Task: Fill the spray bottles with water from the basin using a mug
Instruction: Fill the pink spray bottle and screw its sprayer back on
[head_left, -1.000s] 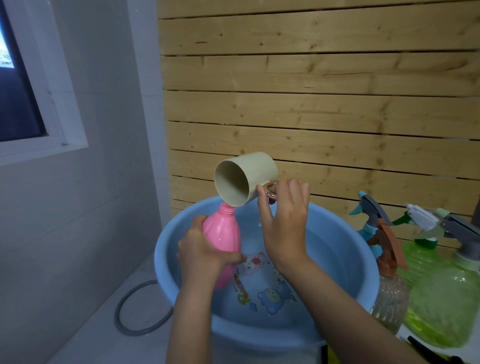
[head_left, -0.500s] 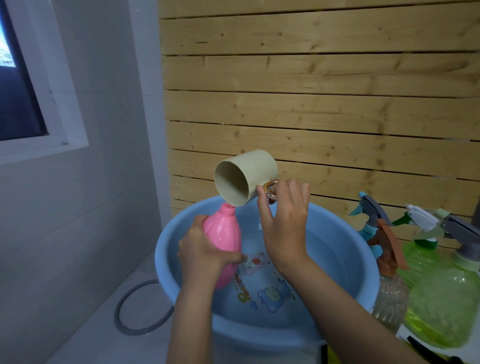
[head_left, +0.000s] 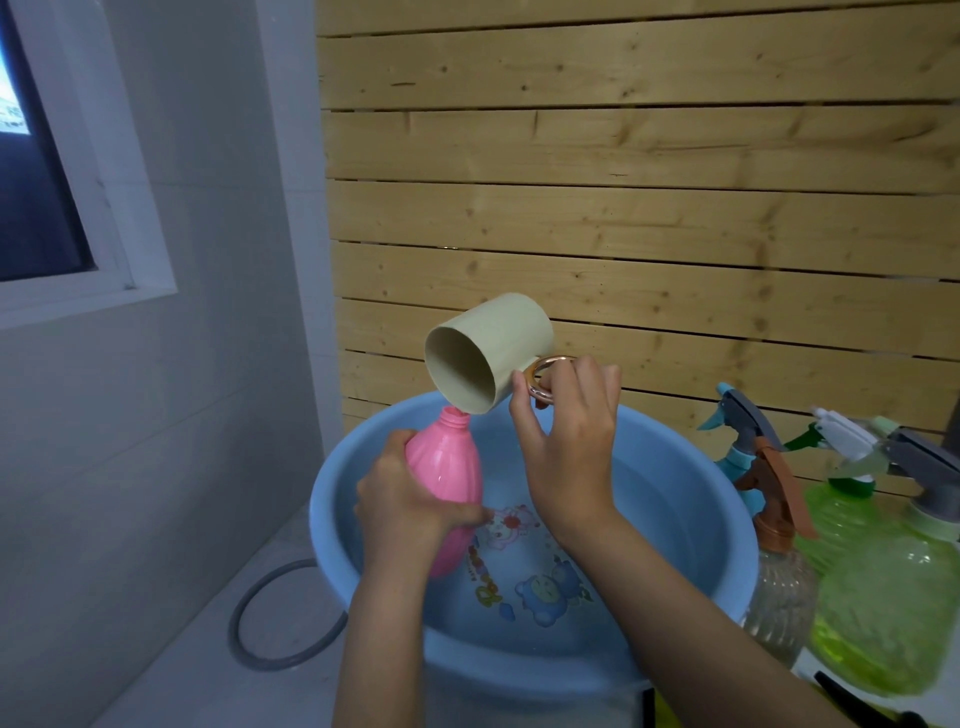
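Beige mug (head_left: 488, 358) tipped by right hand (head_left: 566, 447) — left hand (head_left: 405, 506) grips pink bottle (head_left: 444, 467).

We count one blue basin (head_left: 519, 670), one beige mug (head_left: 498, 338) and one pink bottle (head_left: 444, 467) without a spray head. On the right we count four bottles with spray heads: a teal-headed bottle (head_left: 730, 457), a clear bottle (head_left: 779, 587) with a brown head, a green bottle (head_left: 836, 509) and a big green bottle (head_left: 893, 613). We see two hands, the left hand (head_left: 405, 509) and the right hand (head_left: 566, 447), one hose loop (head_left: 235, 618) and one window (head_left: 41, 182).
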